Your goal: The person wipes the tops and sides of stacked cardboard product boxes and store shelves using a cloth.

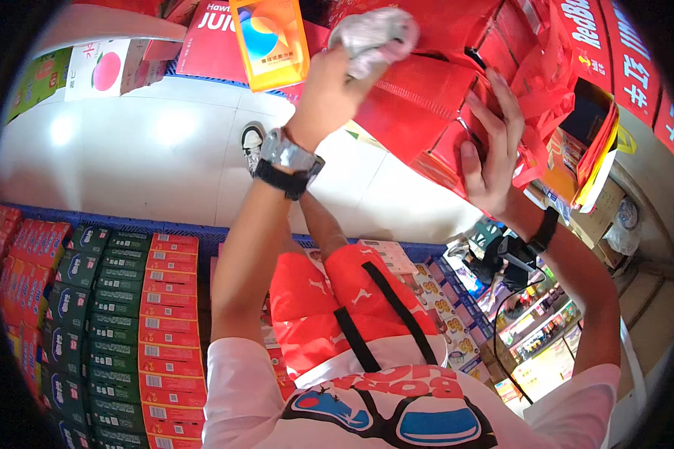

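My left hand (334, 95) is closed around a crumpled whitish cloth (373, 39), held over red packages at the top centre. An orange tissue packet (272, 45) is just left of it. My right hand (494, 146) rests with spread fingers on the side of a red package (427, 106) that has stitched seams and looks like a bag. Red straps or folds (545, 112) bunch up to the right of the fingers. The underside of the left hand's grip is partly hidden by the cloth.
Stacked red and green cartons (115, 337) stand at the lower left on a blue plastic pallet (202, 221). White and green fruit boxes (98, 70) lie at the upper left. Red drink cartons (587, 39) and a cardboard box (601, 207) are at the right. A shoe (253, 143) shows on the tiled floor.
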`<state>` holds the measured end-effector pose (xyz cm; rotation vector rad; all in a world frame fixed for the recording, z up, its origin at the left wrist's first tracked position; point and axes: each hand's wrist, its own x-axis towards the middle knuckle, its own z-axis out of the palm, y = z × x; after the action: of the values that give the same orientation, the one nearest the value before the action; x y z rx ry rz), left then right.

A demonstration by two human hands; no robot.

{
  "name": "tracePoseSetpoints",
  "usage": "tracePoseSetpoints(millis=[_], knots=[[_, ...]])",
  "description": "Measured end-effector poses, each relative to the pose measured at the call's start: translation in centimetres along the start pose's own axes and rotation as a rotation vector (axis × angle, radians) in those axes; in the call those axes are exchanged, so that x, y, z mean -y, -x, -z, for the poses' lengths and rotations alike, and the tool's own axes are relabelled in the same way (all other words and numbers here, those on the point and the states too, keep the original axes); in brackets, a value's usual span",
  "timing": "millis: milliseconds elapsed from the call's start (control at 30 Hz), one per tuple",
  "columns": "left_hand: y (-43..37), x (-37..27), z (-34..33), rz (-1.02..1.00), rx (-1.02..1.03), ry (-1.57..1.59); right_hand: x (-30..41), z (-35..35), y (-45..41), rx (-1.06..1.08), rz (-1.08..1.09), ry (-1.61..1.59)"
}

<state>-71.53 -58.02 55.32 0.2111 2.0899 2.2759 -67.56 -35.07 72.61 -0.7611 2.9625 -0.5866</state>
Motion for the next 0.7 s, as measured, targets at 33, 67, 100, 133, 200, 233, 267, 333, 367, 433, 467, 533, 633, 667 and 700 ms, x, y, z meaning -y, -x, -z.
tracePoseSetpoints(millis=[33,67,100,133,200,233,267,333,367,433,467,533,633,667,700], knots=[[0.2,0.7,0.3,0.065,-0.022,-0.009,0.3,0.0,-0.1,-0.003,0.005,0.005],[0.4,1.4,0.5,0.057,-0.024,-0.008,0.5,0.1,-0.2,0.002,0.011,0.007],[0.4,1.9,0.5,0.164,-0.01,-0.016,0.9,0.4,-0.1,0.008,0.012,0.015],[0.0,2.4,0.5,0.209,-0.004,-0.028,1.4,0.2,-0.2,0.014,0.018,0.008],[-0.4,3.6,1.6,0.238,-0.026,-0.111,2.3,-0.3,-0.4,0.002,0.037,0.009],[-0.9,3.6,1.7,0.217,-0.052,-0.177,2.6,-0.3,-0.5,-0.001,0.049,0.014],[-1.3,3.5,1.9,0.248,-0.048,-0.116,2.9,-0.3,-0.8,-0.012,0.055,0.02],[-1.6,0.9,1.4,0.231,-0.022,-0.108,3.3,-0.3,-0.4,-0.017,0.04,0.032],[-1.8,-0.7,1.2,0.218,-0.002,-0.11,3.6,-0.4,-0.3,-0.022,0.03,0.033],[-2.3,-3.0,1.5,0.211,-0.009,0.101,4.0,-0.6,-0.4,-0.022,0.01,0.034],[-2.5,-4.1,1.6,0.19,0.003,0.123,4.2,-0.7,-0.5,-0.03,0.011,0.022],[-2.9,-6.4,2.1,0.161,0.015,0.153,4.7,-0.8,-0.8,-0.041,0.019,0.009],[-4.0,-10.5,2.7,0.165,0.121,0.254,4.9,-0.7,-0.7,-0.035,0.023,0.027],[-4.3,-12.5,2.1,0.136,0.146,0.342,4.7,-0.7,-0.4,-0.044,0.03,0.039],[-4.4,-13.9,1.8,0.105,0.167,0.426,4.7,-0.8,-0.3,-0.045,0.035,0.048]])
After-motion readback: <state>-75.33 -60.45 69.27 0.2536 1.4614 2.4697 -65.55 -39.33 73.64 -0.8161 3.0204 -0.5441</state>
